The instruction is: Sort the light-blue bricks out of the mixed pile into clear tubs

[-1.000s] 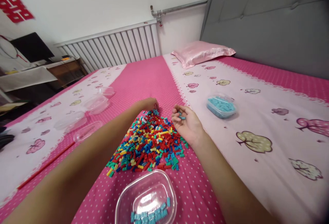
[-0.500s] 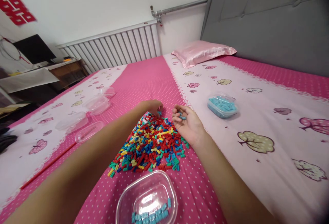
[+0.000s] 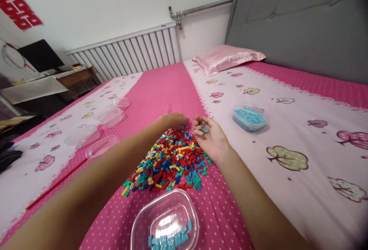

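Note:
A heap of small toy building bricks (image 3: 169,158) in red, yellow, blue, green and white lies on the pink bedspread. My left hand (image 3: 176,120) reaches over the heap's far edge, palm down, its fingertips drawn together; whatever is between them is hidden. Turned palm up at the heap's right side, my right hand (image 3: 212,139) has its fingers curled round a few light blue bricks (image 3: 204,129). Nearest to me, a clear plastic box (image 3: 138,229) holds light blue bricks (image 3: 169,240) along its near side.
To the right stands a clear tub (image 3: 249,118) filled with light blue bricks. Several clear containers (image 3: 107,115) and a red stick (image 3: 57,184) lie on the left. A pink pillow (image 3: 227,58) rests near the grey headboard (image 3: 299,28).
My left hand has shifted slightly right along the heap's far edge, towards my right hand. The right hand stays where it was, with the light blue bricks still in it.

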{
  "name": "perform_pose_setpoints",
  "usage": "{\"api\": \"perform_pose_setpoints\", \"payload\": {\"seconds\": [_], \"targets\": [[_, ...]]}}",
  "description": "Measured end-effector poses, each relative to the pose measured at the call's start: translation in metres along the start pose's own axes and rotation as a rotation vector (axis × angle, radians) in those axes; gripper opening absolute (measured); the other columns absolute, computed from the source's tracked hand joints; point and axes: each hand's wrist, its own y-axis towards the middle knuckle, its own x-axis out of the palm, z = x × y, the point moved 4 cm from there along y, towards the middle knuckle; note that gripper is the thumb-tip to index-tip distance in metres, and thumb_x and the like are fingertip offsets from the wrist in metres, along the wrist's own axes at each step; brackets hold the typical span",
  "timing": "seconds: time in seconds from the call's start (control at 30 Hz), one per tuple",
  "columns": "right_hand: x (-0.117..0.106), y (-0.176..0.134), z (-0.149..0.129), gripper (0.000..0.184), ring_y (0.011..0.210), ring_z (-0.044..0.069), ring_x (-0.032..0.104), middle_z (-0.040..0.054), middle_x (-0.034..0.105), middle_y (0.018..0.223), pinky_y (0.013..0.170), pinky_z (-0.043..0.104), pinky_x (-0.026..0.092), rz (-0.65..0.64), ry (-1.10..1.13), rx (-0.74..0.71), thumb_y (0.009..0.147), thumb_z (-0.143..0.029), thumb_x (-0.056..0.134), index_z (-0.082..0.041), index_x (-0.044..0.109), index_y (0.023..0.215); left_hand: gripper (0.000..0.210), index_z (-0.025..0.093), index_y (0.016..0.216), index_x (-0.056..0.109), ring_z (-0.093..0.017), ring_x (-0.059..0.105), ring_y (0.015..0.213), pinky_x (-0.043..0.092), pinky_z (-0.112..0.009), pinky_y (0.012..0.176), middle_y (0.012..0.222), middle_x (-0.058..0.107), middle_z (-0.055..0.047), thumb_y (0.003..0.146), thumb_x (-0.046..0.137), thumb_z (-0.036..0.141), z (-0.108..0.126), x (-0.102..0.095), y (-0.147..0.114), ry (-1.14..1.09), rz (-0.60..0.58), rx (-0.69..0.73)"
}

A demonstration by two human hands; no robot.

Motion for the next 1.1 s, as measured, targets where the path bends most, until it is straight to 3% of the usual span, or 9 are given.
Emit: {"api": "perform_pose_setpoints", "payload": {"seconds": [0.37,0.57,0.73,0.9,1.0,1.1], "targets": [[0.003,-0.004,-0.001,0.029,0.043,0.004,0.044,0.001,0.056,0.055,0.036,0.01,0.033,0.047,0.0,-0.01,0.093,-0.008,0.044,-0.012,0.06,0.069,0.032,0.016,0.123,0.061,-0.022,0.064,0.106,0.056,-0.043,0.091,0.123,0.062,-0.01,0.097,0.06,0.036,-0.002,0.001,0.002,-0.072,0.073,0.054],[0.002,-0.004,-0.001,0.027,0.044,0.005,0.045,0.0006,0.057,0.058,0.035,0.01,0.033,0.053,0.011,0.001,0.094,-0.008,0.043,-0.012,0.06,0.073,0.032,0.015,0.121,0.061,-0.021,0.065,0.103,0.057,-0.042,0.088,0.12,0.064,-0.009,0.097,0.061,0.036,-0.027,0.001,0.005,-0.259,0.174,0.023],[-0.006,0.003,0.0,0.027,0.054,0.008,0.056,0.0025,0.061,0.066,0.047,0.013,0.051,0.109,0.036,0.013,0.096,-0.011,0.038,-0.014,0.062,0.084,0.026,0.012,0.113,0.063,-0.017,0.067,0.089,0.059,-0.035,0.079,0.104,0.068,-0.006,0.096,0.064,0.032,-0.038,-0.018,-0.009,-0.48,0.295,0.097],[-0.01,0.006,0.006,0.037,0.079,0.016,0.067,0.0098,0.066,0.079,0.064,0.023,0.061,0.11,0.045,0.077,0.102,-0.022,0.027,-0.015,0.061,0.089,0.019,0.012,0.104,0.065,-0.014,0.07,0.085,0.055,-0.024,0.076,0.092,0.074,-0.007,0.091,0.068,0.025,0.004,-0.049,-0.042,-0.62,0.411,0.272],[-0.007,0.006,0.01,0.038,0.073,0.016,0.067,0.0076,0.066,0.075,0.062,0.025,0.06,0.032,0.029,0.102,0.101,-0.018,0.025,-0.018,0.058,0.081,0.015,0.016,0.098,0.07,-0.013,0.07,0.079,0.051,-0.021,0.071,0.088,0.075,-0.003,0.085,0.073,0.023,0.043,-0.056,-0.062,-0.6,0.419,0.346],[-0.007,0.006,0.014,0.033,0.059,0.014,0.062,0.0008,0.062,0.062,0.051,0.022,0.053,-0.064,-0.009,0.073,0.095,-0.008,0.033,-0.02,0.054,0.072,0.017,0.019,0.096,0.073,-0.012,0.067,0.077,0.046,-0.023,0.071,0.088,0.076,-0.001,0.08,0.073,0.012,0.07,-0.053,-0.079,-0.53,0.474,0.334]]}}
